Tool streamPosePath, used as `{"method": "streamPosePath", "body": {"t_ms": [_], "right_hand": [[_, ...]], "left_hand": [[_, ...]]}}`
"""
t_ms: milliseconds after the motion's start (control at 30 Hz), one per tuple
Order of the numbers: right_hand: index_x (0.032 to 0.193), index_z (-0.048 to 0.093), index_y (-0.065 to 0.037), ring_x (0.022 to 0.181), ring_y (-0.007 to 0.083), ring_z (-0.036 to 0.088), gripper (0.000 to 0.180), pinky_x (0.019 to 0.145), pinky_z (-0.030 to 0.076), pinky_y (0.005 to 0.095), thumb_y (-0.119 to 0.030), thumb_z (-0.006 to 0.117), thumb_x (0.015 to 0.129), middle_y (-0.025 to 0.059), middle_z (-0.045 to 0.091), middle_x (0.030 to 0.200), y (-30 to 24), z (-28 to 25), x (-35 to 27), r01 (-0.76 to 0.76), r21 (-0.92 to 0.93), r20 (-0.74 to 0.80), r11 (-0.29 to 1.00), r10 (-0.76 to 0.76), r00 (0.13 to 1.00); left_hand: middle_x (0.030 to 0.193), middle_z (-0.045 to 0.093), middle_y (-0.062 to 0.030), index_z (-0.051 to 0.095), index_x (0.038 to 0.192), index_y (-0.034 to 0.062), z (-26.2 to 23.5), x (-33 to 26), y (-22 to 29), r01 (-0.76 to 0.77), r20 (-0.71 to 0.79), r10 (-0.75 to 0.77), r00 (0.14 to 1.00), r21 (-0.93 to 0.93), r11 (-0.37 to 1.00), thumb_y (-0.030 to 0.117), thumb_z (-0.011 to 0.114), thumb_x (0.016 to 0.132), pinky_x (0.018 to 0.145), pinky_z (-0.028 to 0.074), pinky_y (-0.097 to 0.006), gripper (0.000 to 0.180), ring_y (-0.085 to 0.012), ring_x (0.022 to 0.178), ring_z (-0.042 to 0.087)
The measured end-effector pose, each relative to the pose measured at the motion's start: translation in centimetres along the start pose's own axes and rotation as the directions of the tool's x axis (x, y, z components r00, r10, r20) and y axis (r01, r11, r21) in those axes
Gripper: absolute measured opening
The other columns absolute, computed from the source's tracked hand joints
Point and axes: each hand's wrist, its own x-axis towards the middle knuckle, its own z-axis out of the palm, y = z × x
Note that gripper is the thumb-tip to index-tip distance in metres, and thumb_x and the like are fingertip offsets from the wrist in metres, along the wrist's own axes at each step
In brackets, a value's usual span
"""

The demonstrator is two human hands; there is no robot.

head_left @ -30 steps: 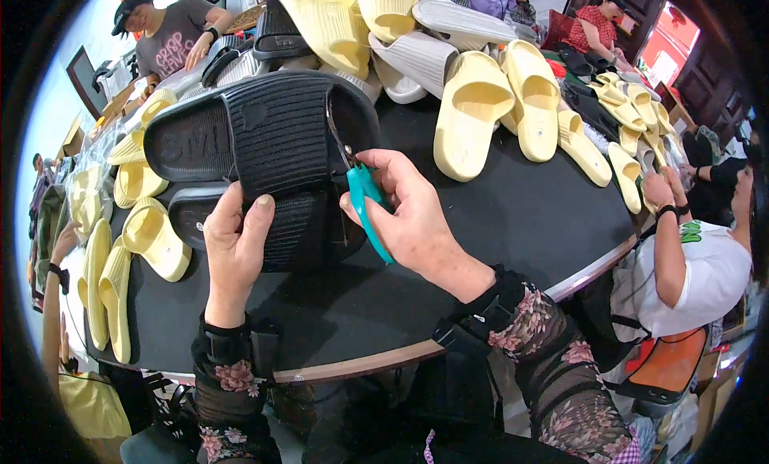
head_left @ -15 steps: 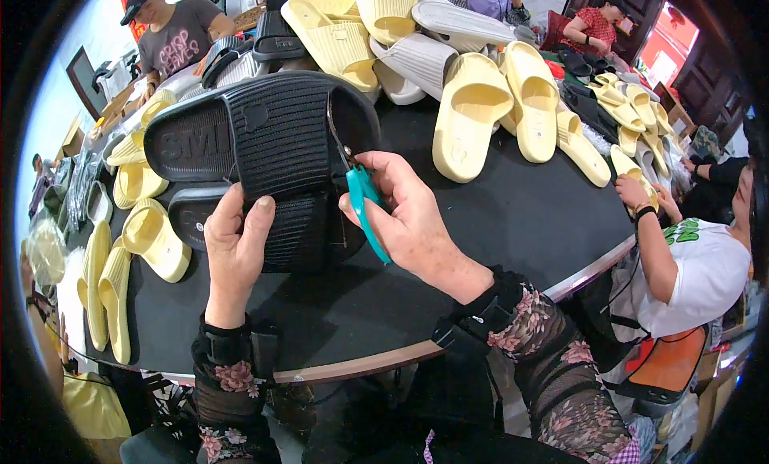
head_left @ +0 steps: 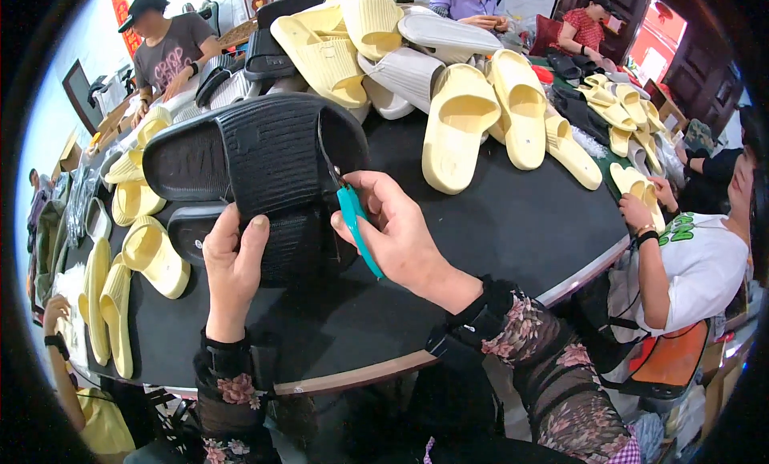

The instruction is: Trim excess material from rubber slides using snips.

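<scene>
A ribbed black slide sandal [head_left: 272,148] is gripped at its strap's near edge by my left hand [head_left: 232,260], thumb up and some fingers hidden. Below and partly covered by it is a second black slide sandal [head_left: 195,228]; I cannot tell whether that one rests on the table. My right hand [head_left: 404,236] is closed around teal-handled scissors [head_left: 357,224]. Their dark blades lie along the right edge of the upper sandal's strap, and their tips are hard to make out against the black.
The dark table [head_left: 481,244] has a pale curved edge towards me. Yellow slides [head_left: 460,132] and grey slides [head_left: 404,80] are heaped at the back, with several yellow slides [head_left: 156,256] at left. A co-worker [head_left: 681,264] sits at right handling a yellow slide; others sit farther back.
The scissors' handles look closer together now. Both hands and the sandals sit slightly lower in the picture, as the view has shifted. At far left a co-worker's forearm shows more.
</scene>
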Motion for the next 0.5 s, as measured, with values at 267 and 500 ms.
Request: {"method": "streamPosePath", "body": {"t_ms": [267, 500], "right_hand": [[0.115, 0.043, 0.005, 0.082, 0.009, 0.054, 0.035, 0.073, 0.046, 0.0246, -0.006, 0.061, 0.086, 0.0069, 0.057, 0.088, -0.42, -0.06, -0.17, -0.05, 0.075, 0.033, 0.996, 0.047, 0.998], [0.114, 0.044, 0.005, 0.081, 0.0085, 0.054, 0.034, 0.071, 0.046, 0.024, -0.006, 0.061, 0.087, 0.0067, 0.057, 0.087, -0.45, -0.09, -0.11, -0.025, 0.06, 0.024, 0.998, 0.024, 0.999]], "left_hand": [[0.079, 0.05, 0.0065, 0.056, 0.102, -0.0007, 0.2, 0.1, -0.03, 0.011, -0.019, -0.011, 1.0, -0.021, 1.0, 0.004, 0.052, 0.091, 0.059, 0.033, -0.017, 0.012, -0.001, 0.069, 0.041], [0.082, 0.053, 0.0058, 0.056, 0.105, -0.0011, 0.5, 0.14, 0.28, 0.021, -0.019, -0.023, 1.0, -0.107, 0.994, 0.003, 0.051, 0.092, 0.061, 0.036, -0.017, 0.015, -0.0007, 0.071, 0.044]]}}
